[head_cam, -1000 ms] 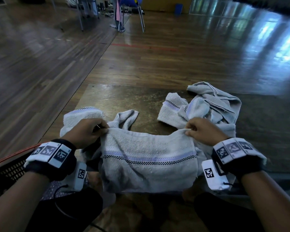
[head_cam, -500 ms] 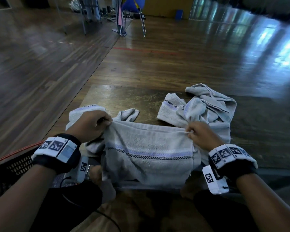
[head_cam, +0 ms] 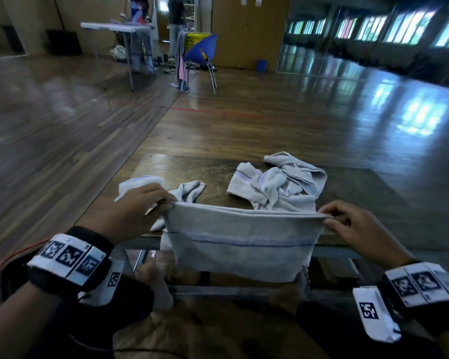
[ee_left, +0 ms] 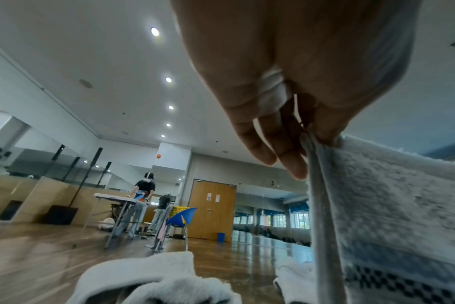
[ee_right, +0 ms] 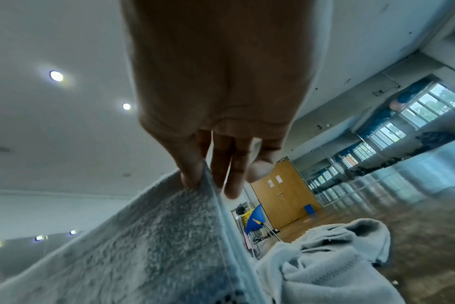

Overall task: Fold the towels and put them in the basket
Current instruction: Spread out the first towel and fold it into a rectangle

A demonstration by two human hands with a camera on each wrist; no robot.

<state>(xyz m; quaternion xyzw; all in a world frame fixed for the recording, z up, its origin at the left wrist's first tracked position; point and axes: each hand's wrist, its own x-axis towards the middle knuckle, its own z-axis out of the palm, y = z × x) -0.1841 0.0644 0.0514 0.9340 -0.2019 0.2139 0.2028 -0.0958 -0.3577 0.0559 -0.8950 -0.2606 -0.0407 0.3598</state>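
Observation:
A grey towel [head_cam: 240, 242] with a dark checked stripe hangs taut above the near edge of the low table [head_cam: 182, 169]. My left hand [head_cam: 143, 211] pinches its top left corner [ee_left: 314, 142]. My right hand [head_cam: 347, 224] pinches the top right corner [ee_right: 200, 181]. A crumpled towel pile [head_cam: 283, 185] lies on the table behind the held towel, also in the right wrist view [ee_right: 325, 257]. Another crumpled towel [head_cam: 187, 190] lies behind my left hand, low in the left wrist view [ee_left: 148, 275]. A dark basket [head_cam: 8, 273] with an orange rim sits at the lower left, mostly hidden by my left arm.
The wooden floor stretches all around the table. Far back stand a blue chair [head_cam: 201, 51], a folding table [head_cam: 114, 28] with a person [ee_left: 146, 189] at it, a yellow crate [head_cam: 196, 38] and a wooden door [head_cam: 246, 29].
Both hands have lifted the towel off the table and pulled its top edge taut, moving apart. The camera has tilted up, showing more of the room.

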